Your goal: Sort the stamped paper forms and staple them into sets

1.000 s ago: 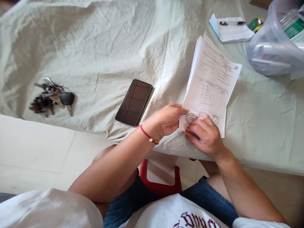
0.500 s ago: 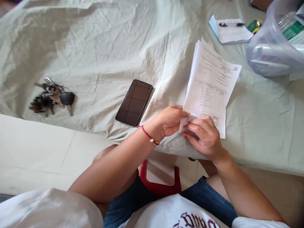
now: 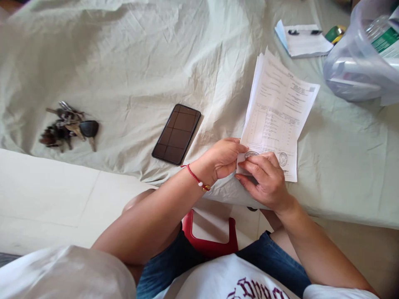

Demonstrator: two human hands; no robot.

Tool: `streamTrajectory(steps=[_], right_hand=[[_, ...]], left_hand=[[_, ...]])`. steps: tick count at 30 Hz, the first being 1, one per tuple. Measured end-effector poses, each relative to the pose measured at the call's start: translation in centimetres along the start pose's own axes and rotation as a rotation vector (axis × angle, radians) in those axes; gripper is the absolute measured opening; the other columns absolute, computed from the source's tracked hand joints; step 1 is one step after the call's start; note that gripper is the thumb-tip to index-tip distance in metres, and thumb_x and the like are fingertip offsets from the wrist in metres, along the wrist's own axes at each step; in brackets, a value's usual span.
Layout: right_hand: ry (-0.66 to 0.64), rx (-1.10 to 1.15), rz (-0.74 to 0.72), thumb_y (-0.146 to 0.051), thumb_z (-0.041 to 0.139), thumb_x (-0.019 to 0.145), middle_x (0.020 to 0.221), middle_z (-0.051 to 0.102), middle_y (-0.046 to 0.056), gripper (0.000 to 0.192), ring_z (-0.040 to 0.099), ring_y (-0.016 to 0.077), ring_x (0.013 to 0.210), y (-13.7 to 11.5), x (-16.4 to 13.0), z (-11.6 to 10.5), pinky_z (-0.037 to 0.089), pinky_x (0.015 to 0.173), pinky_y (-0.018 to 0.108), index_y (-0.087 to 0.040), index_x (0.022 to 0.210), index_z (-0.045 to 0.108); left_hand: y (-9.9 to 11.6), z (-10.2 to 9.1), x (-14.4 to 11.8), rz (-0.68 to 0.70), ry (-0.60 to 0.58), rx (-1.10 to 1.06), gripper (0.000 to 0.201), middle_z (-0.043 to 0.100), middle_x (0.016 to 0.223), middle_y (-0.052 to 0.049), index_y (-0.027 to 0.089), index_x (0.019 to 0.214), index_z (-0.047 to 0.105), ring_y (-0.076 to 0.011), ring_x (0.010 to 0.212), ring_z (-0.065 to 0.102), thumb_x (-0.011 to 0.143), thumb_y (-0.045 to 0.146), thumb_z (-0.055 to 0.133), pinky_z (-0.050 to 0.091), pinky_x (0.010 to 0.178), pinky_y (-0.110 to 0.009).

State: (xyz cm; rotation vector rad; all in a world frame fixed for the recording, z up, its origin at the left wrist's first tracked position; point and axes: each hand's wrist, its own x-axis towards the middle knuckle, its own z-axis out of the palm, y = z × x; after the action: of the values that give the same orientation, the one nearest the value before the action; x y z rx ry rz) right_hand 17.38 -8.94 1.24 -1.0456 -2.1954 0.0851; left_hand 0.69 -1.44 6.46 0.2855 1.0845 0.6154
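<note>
A stack of printed papers (image 3: 277, 108), with round stamps near the bottom of its top sheet, lies tilted on the cloth-covered table. My left hand (image 3: 227, 158), a red cord bracelet (image 3: 196, 178) at its wrist, is closed on the stack's lower left edge, thumb on top. At the bottom left corner, my right hand (image 3: 264, 178) has its fingers and thumb closed on the paper, covering part of a stamp. A black smartphone (image 3: 177, 133) rests to the left of my left hand.
Farther left is a bunch of keys (image 3: 70, 126). At the back right are a notepad (image 3: 307, 43) with a pen (image 3: 304, 32) across it, a green and yellow tape measure (image 3: 336, 33) and a translucent plastic bin (image 3: 346, 74) holding a bottle. A red stool (image 3: 207, 247) stands below the table edge.
My right hand has shifted slightly left at the corner, uncovering more of the right-hand stamp. The top sheet's right side has moved a little to the right. My left hand stays in place.
</note>
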Motion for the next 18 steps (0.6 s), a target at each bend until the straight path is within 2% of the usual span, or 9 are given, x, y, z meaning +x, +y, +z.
streamTrajectory(steps=[3,9,13,18], right_hand=[[0.009,-0.004,0.004,-0.024,0.081,0.105,0.111,0.08,0.009,0.028,0.065,0.0265,0.095,-0.02,-0.1,0.15,0.058,0.084,0.045,-0.025,0.131,0.071],[-0.01,0.069,0.033,-0.023,0.075,0.105,0.114,0.08,0.009,0.028,0.068,0.0274,0.096,0.23,-0.14,-0.09,0.058,0.085,0.047,-0.027,0.132,0.071],[-0.01,0.051,0.024,-0.018,0.075,0.103,0.114,0.08,0.008,0.031,0.068,0.027,0.097,0.44,-0.19,-0.2,0.058,0.086,0.046,-0.028,0.132,0.07],[-0.017,0.054,-0.005,-0.021,0.078,0.104,0.115,0.08,0.009,0.032,0.067,0.0271,0.097,0.56,-0.08,-0.27,0.058,0.086,0.047,-0.027,0.134,0.069]], left_hand=[[0.04,0.04,-0.02,-0.011,0.005,-0.002,0.046,0.057,0.072,-0.002,0.013,0.069,0.06,-0.0108,0.067,0.056,0.107,-0.011,0.056,0.045,0.068,-0.025],[0.14,0.0,-0.2,-0.014,-0.006,-0.012,0.046,0.058,0.073,-0.002,0.014,0.068,0.06,-0.0122,0.069,0.056,0.107,-0.01,0.057,0.046,0.07,-0.027],[0.24,0.02,-0.27,-0.018,-0.001,-0.023,0.048,0.056,0.072,-0.002,0.013,0.066,0.06,-0.0123,0.07,0.055,0.107,-0.011,0.057,0.045,0.074,-0.027],[0.27,0.1,-0.28,-0.02,-0.003,-0.011,0.048,0.054,0.072,-0.001,0.015,0.066,0.057,-0.012,0.07,0.053,0.107,-0.011,0.057,0.043,0.071,-0.027]])
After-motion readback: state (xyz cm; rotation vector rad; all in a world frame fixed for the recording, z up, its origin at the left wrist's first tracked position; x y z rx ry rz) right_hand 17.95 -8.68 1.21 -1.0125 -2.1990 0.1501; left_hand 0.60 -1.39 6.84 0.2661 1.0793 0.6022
